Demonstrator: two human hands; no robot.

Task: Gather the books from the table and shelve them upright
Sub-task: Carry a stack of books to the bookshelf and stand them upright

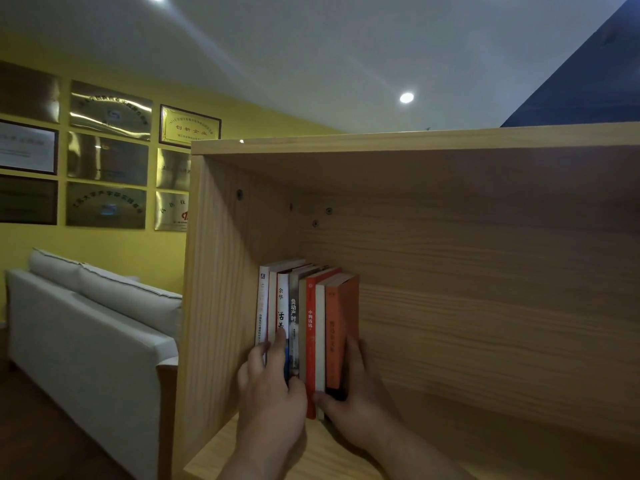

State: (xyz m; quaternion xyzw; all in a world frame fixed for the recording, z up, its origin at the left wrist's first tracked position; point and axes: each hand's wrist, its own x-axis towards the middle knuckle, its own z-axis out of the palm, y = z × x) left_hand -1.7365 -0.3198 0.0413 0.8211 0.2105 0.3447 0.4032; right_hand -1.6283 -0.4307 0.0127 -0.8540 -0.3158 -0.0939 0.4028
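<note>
Several books [304, 323] stand upright in a row at the left end of a wooden shelf compartment [450, 271], spines facing me. The spines are white, grey, red and orange. My left hand [273, 393] presses on the lower spines of the left books, fingers spread over them. My right hand [353, 400] cups the orange book [337, 327] at the right end of the row, thumb on its spine base and fingers along its cover. The table is out of view.
The shelf's left side panel [221, 271] stands just left of the books; the shelf board [311, 459] runs below. A white sofa [86, 334] sits to the left against a yellow wall hung with framed plaques [107, 157].
</note>
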